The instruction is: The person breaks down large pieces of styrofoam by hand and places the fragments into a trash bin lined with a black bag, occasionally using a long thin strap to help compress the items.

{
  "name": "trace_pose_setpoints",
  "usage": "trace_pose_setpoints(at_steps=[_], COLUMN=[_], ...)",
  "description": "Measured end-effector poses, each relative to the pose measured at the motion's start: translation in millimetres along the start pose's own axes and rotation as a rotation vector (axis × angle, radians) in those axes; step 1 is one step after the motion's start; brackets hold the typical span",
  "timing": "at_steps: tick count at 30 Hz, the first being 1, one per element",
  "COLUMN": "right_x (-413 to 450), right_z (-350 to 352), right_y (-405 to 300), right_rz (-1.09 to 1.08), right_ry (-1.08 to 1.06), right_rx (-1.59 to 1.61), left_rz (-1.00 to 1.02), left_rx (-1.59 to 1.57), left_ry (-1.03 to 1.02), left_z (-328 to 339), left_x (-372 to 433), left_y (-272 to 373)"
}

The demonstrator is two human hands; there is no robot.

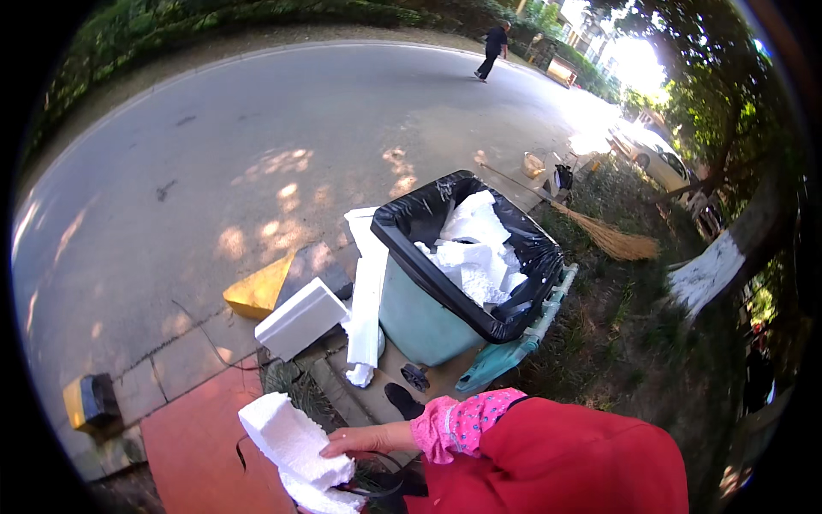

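Note:
My right hand (352,441), in a pink patterned sleeve, grips the edge of a broken white polystyrene foam piece (292,437). Below it, a further rough foam part (318,493) reaches the picture's bottom edge. A sliver of skin beneath that part seems to be my left hand; its grip is hidden. Ahead stands a green wheeled bin (417,315) with a black liner (424,279) over its rim. Broken foam (478,257) lies inside it. Against the bin's left side leans a long foam strip (366,308), beside a foam block (302,320).
A yellow and black block (257,286) sits by the kerb, another (92,403) farther left. A reddish board (199,430) lies at lower left. To the right are the bin's lid (494,366), a straw broom (607,234) and a tree trunk (713,270). A person (493,51) walks on the road.

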State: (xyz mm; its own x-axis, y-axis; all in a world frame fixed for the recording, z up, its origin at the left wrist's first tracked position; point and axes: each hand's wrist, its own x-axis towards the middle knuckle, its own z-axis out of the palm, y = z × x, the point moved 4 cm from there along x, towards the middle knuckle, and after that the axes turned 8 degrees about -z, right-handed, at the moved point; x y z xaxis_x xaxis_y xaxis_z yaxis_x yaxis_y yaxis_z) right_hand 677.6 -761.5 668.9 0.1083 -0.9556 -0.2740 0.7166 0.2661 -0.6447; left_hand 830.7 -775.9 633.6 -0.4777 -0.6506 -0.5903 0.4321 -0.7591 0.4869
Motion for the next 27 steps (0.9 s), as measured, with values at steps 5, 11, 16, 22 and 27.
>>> trace_pose_setpoints(at_steps=[5,11,16,22,27], right_x=[-45.5,-92.4,-142.4,-238.4,-277.8], right_z=[3.2,-26.7,-106.2,-138.5,-164.8], right_y=[-79.7,-139.9,-193.3,-245.0,-258.6], right_rz=[-0.183,-0.396,-0.596,-0.666,-0.737], right_ry=[0.104,0.205,0.355,-0.192,-0.353], right_rx=[0.184,0.13,0.394,0.55,0.582], left_rz=[-0.12,-0.221,-0.12,0.082,0.218], left_rx=[0.144,0.345,0.444,0.366,0.433], left_ry=[-0.206,-0.488,-0.513,-0.387,-0.435], left_z=[71.1,134.1,173.1,222.0,329.2], left_x=[-6.6,-11.6,-6.3,58.1,94.3], left_y=[-15.1,-12.7,6.0,42.6,46.3])
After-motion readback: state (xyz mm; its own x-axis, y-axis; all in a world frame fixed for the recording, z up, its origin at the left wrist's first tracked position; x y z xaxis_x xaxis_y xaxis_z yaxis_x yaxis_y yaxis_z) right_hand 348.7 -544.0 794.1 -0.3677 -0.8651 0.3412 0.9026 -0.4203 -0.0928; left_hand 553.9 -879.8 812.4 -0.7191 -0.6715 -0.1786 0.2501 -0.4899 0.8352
